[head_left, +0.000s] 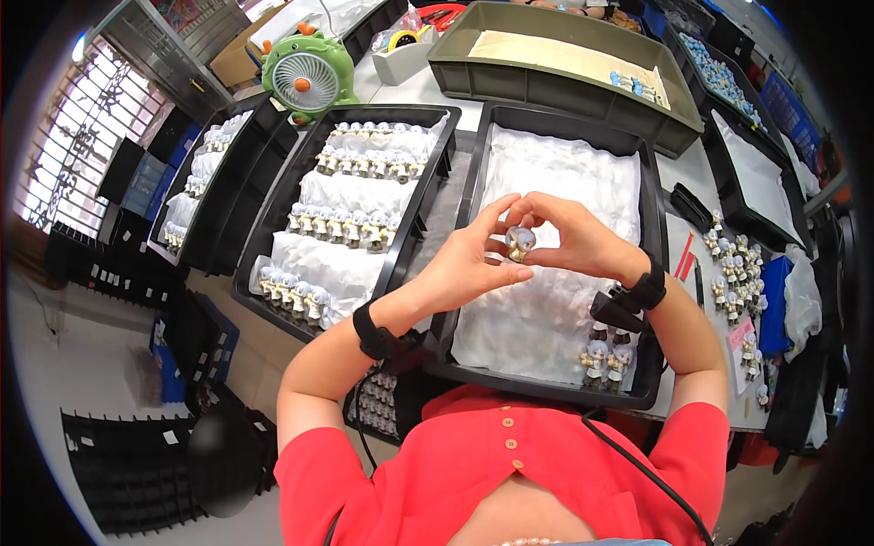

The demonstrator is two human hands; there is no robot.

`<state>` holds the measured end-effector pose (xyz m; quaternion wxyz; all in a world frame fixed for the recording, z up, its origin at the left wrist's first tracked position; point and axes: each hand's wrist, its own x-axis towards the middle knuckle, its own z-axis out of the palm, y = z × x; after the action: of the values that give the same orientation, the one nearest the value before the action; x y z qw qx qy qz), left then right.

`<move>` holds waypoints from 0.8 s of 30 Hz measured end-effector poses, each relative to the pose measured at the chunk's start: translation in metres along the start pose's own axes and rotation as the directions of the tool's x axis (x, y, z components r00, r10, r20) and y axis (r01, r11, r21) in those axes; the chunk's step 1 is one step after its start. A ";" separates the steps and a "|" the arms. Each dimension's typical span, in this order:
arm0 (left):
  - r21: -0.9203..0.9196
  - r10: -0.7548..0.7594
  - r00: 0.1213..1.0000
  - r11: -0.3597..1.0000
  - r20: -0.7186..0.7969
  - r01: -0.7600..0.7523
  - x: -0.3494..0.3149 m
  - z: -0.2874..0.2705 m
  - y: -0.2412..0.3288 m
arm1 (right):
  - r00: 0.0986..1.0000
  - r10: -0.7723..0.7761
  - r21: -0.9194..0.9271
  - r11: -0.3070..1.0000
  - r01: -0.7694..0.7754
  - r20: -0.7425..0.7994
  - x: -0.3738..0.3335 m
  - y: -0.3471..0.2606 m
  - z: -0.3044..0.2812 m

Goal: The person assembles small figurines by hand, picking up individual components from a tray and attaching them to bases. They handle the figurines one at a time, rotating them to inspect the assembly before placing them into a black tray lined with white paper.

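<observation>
A small figurine [520, 242] with pale lilac hair is pinched between my two hands, above the lined black tray in front of me. My left hand [473, 257] has its thumb under the figurine and its fingers behind it. From the other side, my right hand [578, 235] curves over with its fingers arched and its thumb near the figurine's base. Beneath them lies the black tray [653, 241] with white padded sheeting [510, 328]. Several similar figurines [606, 360] stand in its near right corner, partly hidden by my right wrist's strap device.
On the left, another black tray [411, 238] holds rows of figurines on white sheeting. Beyond stand a green fan [308, 77], a tape dispenser [405, 60] and an olive bin [564, 82]. Loose figurines [734, 273] and red sticks [685, 255] lie to the right.
</observation>
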<state>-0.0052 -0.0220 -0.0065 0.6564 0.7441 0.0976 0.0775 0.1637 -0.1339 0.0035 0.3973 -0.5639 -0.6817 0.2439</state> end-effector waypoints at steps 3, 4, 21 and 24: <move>-0.134 -0.040 0.999 0.990 0.028 0.043 0.004 -0.005 -0.004 | 0.998 -0.003 0.067 0.998 0.008 -0.067 -0.001 0.009 0.004; -0.200 -0.059 0.997 0.977 0.051 0.068 0.006 -0.007 -0.006 | 0.998 -0.006 0.071 0.997 0.011 -0.070 -0.001 0.012 0.004; -0.638 -0.147 0.952 0.713 0.268 0.290 0.009 -0.014 -0.017 | 0.975 0.179 0.506 0.834 -0.222 0.132 -0.001 0.034 0.000; -0.675 -0.158 0.949 0.672 0.272 0.305 0.010 -0.013 -0.017 | 0.972 0.178 0.594 0.769 -0.236 0.156 -0.002 0.035 0.002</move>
<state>0.0004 -0.0052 -0.0214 0.9022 0.4190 0.0908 -0.0469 0.1827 -0.1266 -0.0253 0.4967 -0.4660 -0.5177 0.5178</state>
